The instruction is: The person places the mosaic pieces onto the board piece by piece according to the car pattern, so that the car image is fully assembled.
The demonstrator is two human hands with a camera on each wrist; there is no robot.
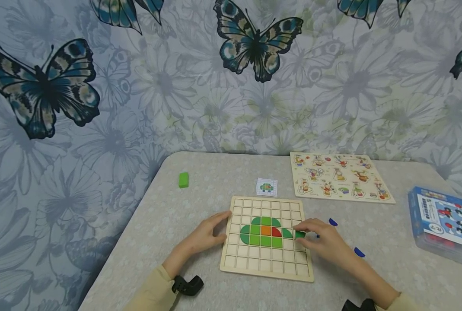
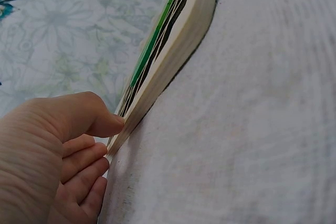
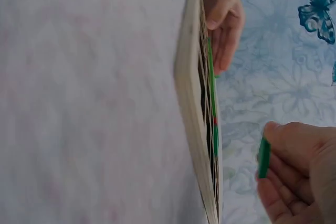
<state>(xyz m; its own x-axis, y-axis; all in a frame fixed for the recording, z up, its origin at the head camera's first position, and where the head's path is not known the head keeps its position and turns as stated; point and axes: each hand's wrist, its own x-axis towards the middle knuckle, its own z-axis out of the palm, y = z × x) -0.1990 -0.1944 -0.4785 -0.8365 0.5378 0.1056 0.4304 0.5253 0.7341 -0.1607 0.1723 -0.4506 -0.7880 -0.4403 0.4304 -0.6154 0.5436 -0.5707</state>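
Note:
A square wooden grid board lies on the table, with light green, dark green, orange and red tiles set in its middle. My left hand rests against the board's left edge, thumb and index finger spread along it. In the left wrist view its thumb touches the board's rim. Over the right side of the board, my right hand pinches a dark green tile between thumb and fingers. The right wrist view shows this tile held clear of the board.
Blue pieces lie right of the board, one partly hidden by my right hand. Behind the board is a small pattern card. A green block lies back left, a picture puzzle board back right, and a blue-lidded box far right.

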